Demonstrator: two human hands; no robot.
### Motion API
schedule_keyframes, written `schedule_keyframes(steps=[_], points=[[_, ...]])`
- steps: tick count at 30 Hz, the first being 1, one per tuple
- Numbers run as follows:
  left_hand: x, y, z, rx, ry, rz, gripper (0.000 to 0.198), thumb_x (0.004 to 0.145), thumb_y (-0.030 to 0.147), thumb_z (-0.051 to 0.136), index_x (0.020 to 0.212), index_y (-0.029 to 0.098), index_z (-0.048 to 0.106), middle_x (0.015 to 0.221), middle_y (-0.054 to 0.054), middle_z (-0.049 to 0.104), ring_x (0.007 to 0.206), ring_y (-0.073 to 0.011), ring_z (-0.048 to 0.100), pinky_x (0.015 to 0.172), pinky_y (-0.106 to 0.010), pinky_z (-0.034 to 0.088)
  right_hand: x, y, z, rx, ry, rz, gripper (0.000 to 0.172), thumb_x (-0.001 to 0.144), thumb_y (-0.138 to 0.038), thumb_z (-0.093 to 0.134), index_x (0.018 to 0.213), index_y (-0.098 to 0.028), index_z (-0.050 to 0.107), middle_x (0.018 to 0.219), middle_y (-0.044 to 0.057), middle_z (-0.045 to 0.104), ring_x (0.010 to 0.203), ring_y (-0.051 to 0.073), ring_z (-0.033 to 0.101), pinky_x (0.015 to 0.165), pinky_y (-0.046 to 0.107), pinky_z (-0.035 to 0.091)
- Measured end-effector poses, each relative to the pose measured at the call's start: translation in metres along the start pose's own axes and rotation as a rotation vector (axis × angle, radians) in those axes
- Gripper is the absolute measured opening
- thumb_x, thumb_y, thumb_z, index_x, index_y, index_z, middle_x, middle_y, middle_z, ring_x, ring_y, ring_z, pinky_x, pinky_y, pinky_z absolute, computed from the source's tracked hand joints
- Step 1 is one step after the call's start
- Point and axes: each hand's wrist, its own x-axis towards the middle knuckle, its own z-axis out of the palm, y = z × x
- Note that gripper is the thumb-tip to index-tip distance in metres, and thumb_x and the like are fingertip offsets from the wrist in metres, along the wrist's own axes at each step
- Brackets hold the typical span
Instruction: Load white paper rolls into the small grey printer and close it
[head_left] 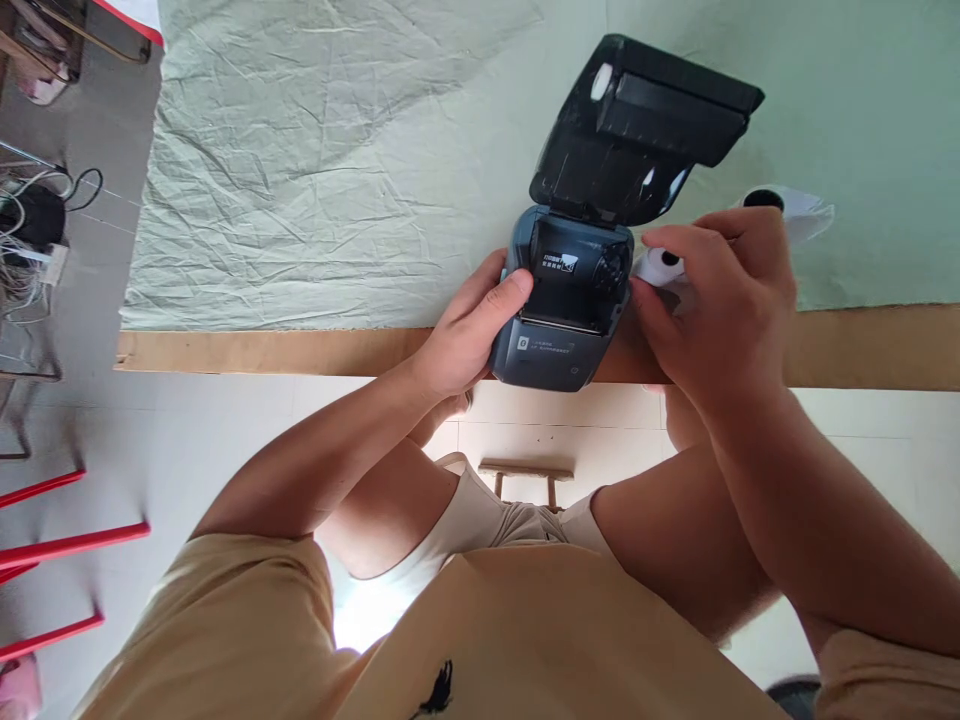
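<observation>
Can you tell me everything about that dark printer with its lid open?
The printer is dark blue-grey with rounded corners and looks like plastic. Its black lid is flipped wide open, showing a hollow with white lettering inside. Pale writing marks the front. It's slightly turned, over the wooden table edge. The left hand holds its left side; the right hand, pinching a white roll, is close to its right side.

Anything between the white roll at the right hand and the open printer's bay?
Between the white roll and the bay, only the printer's own right rim; nothing else visible. The lid stands open beyond, and the left hand holds the opposite side.
</observation>
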Motion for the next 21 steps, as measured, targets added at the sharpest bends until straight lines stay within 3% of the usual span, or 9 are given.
schedule_keyframes(steps=[4, 8, 10, 12, 14, 21], points=[[-0.001, 0.001, 0.002, -0.028, -0.011, -0.005, 0.038, 0.098, 0.062, 0.091, 0.107, 0.027, 0.079, 0.08, 0.003, 0.073, 0.063, -0.0135, 0.068, 0.052, -0.025, 0.053, 0.001, 0.012, -0.003, 0.043, -0.028, -0.031, 0.043, 0.098, -0.025, 0.075, 0.14, -0.036, 0.071, 0.126, 0.01, 0.081, 0.116, 0.033, 0.081, 0.104, 0.056, 0.067], [-0.002, 0.002, 0.003, 0.012, -0.006, 0.007, 0.039, 0.1, 0.062, 0.089, 0.1, 0.025, 0.077, 0.083, 0.002, 0.075, 0.069, -0.0146, 0.073, 0.056, -0.025, 0.055, 0.001, 0.025, -0.003, 0.071, -0.086, -0.017, 0.061, 0.087, -0.022, 0.074, 0.147, -0.034, 0.068, 0.135, 0.012, 0.079, 0.12, 0.032, 0.079, 0.099, 0.053, 0.068], [-0.002, 0.002, 0.003, 0.018, 0.014, 0.001, 0.04, 0.1, 0.063, 0.089, 0.099, 0.025, 0.077, 0.084, 0.001, 0.075, 0.071, -0.0156, 0.074, 0.058, -0.026, 0.054, 0.002, 0.025, -0.002, 0.108, -0.115, -0.003, 0.052, 0.086, -0.025, 0.075, 0.137, -0.033, 0.075, 0.132, 0.013, 0.078, 0.12, 0.033, 0.078, 0.098, 0.053, 0.068], [-0.002, 0.002, 0.004, 0.005, 0.027, -0.001, 0.039, 0.1, 0.063, 0.09, 0.102, 0.026, 0.078, 0.084, 0.001, 0.074, 0.069, -0.0152, 0.074, 0.056, -0.026, 0.052, 0.004, 0.02, 0.0, 0.131, -0.124, -0.006, 0.037, 0.088, -0.028, 0.075, 0.124, -0.031, 0.08, 0.119, 0.011, 0.079, 0.114, 0.033, 0.078, 0.098, 0.054, 0.067], [-0.002, 0.001, 0.003, -0.008, 0.024, 0.001, 0.039, 0.099, 0.063, 0.091, 0.104, 0.026, 0.079, 0.085, 0.001, 0.075, 0.068, -0.0144, 0.073, 0.054, -0.026, 0.051, 0.005, 0.015, 0.0, 0.12, -0.129, -0.004, 0.033, 0.089, -0.029, 0.074, 0.121, -0.03, 0.081, 0.109, 0.01, 0.08, 0.107, 0.032, 0.077, 0.098, 0.054, 0.066], [-0.002, 0.0, 0.003, -0.018, 0.046, -0.019, 0.042, 0.098, 0.065, 0.091, 0.107, 0.026, 0.077, 0.086, 0.001, 0.076, 0.071, -0.0157, 0.076, 0.056, -0.025, 0.055, 0.003, 0.019, -0.004, 0.144, -0.164, -0.024, 0.058, 0.083, -0.02, 0.067, 0.138, -0.036, 0.071, 0.121, 0.007, 0.081, 0.111, 0.034, 0.08, 0.099, 0.058, 0.068]])
